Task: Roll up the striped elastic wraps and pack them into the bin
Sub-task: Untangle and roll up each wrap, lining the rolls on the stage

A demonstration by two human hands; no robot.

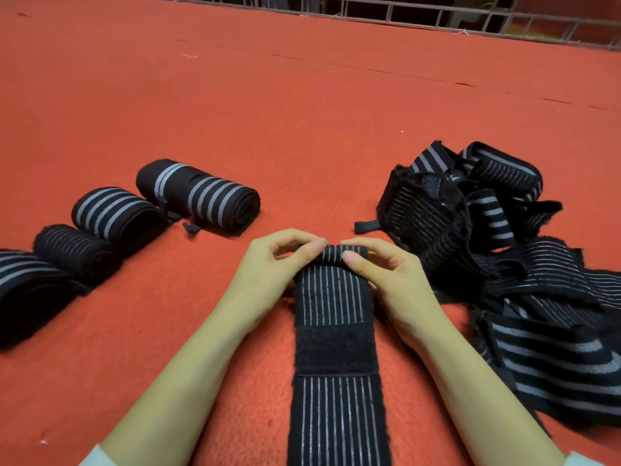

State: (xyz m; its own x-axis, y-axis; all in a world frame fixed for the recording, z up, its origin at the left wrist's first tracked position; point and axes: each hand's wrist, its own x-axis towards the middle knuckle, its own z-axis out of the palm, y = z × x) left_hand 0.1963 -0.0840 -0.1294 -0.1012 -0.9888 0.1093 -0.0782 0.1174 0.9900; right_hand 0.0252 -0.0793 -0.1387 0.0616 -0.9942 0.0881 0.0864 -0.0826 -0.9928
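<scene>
A black elastic wrap with thin grey stripes (332, 408) lies flat on the red cloth, running from the bottom edge away from me. Its far end is curled into a small roll (332, 255). My left hand (272, 267) pinches the roll's left side and my right hand (383, 274) pinches its right side, thumbs on top. A plain black fastener patch (336, 348) crosses the wrap below my hands. Several finished rolls (198, 193) lie in a row at the left. A loose pile of unrolled wraps (497, 237) sits at the right. No bin is in view.
The red cloth surface (302, 112) stretches far ahead. A metal wire grid (437, 15) runs along the far edge at the top. White sleeve cuffs show at the bottom corners.
</scene>
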